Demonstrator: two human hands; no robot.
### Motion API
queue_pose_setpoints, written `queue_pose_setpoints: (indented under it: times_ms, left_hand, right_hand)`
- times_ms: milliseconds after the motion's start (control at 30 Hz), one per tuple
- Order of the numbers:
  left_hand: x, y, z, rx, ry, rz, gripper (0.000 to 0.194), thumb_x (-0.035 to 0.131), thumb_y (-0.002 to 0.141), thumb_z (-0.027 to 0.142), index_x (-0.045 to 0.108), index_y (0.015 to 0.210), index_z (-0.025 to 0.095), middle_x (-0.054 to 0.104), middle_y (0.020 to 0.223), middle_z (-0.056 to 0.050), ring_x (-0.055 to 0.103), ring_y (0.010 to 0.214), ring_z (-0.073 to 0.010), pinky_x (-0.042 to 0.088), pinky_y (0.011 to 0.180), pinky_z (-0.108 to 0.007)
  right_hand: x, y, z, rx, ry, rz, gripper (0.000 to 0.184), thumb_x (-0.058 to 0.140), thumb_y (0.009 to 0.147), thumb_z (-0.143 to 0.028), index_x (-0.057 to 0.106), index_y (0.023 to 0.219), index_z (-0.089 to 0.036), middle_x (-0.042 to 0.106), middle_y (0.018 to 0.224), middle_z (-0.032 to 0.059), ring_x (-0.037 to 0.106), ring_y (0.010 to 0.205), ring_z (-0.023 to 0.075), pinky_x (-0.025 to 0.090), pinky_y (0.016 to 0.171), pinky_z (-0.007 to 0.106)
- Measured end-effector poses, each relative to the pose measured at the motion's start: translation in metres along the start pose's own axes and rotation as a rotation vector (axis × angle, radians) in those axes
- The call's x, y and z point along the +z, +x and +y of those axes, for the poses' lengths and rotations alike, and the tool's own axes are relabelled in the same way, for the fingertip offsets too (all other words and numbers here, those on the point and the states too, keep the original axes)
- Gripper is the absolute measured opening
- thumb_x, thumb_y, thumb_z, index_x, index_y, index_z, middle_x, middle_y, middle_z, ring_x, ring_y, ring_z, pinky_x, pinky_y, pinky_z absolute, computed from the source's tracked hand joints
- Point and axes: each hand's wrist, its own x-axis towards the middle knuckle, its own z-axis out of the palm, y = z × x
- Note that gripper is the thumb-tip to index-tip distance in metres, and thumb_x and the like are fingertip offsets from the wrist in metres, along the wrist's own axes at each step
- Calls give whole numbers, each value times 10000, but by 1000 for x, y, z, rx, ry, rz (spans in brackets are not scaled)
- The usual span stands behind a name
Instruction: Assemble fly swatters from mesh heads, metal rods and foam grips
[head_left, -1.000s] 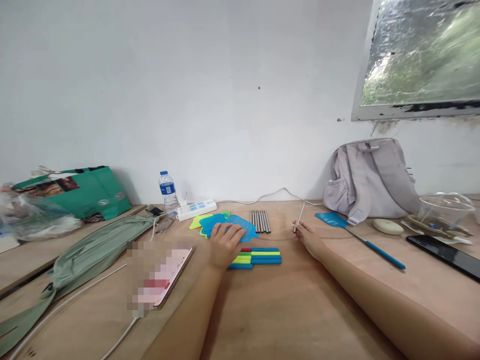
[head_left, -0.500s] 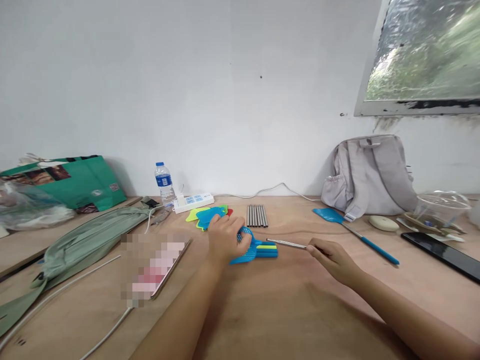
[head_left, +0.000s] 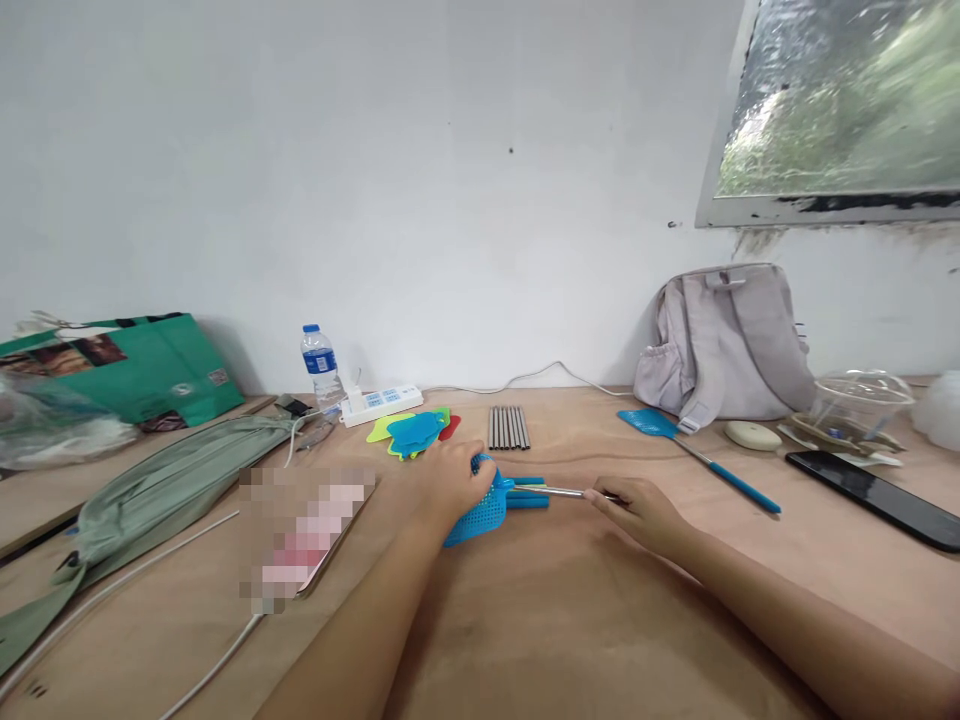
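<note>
My left hand (head_left: 454, 482) is closed on a blue fly swatter head (head_left: 480, 515), whose narrow neck points right. Between the fingers of my right hand (head_left: 634, 510) is a thin metal rod (head_left: 559, 491). The rod's left end meets the neck of the swatter head; whether it sits inside I cannot tell. Blue handle sleeves (head_left: 531, 502) lie beneath and behind them, partly hidden. Farther back are several metal tubes (head_left: 508, 428) in a row. A pile of coloured swatter heads (head_left: 414, 432) lies beyond my left hand.
On the right lie a whole blue fly swatter (head_left: 705, 462), a black phone (head_left: 874, 497) and a grey backpack (head_left: 731, 345). To the left are another phone (head_left: 330, 545), a green pouch (head_left: 180, 480), a power strip (head_left: 382, 404) and a water bottle (head_left: 321, 365).
My left hand has lifted a blue swatter head off the pile and brought it nearer. My right hand has carried the metal rod left, turning it level, until it met the head's neck.
</note>
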Motion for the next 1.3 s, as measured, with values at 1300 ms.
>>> queue_pose_setpoints:
  times_ms: [1300]
  left_hand:
    - [2, -2, 28, -173, -80, -225, 294, 429, 733, 370, 643, 620, 203, 618, 622, -28, 525, 605, -157, 257, 539, -252]
  right_hand:
    - [-8, 0, 8, -72, 8, 6, 431, 427, 795, -506, 461, 519, -177, 404, 474, -34, 367, 462, 84, 240, 475, 221]
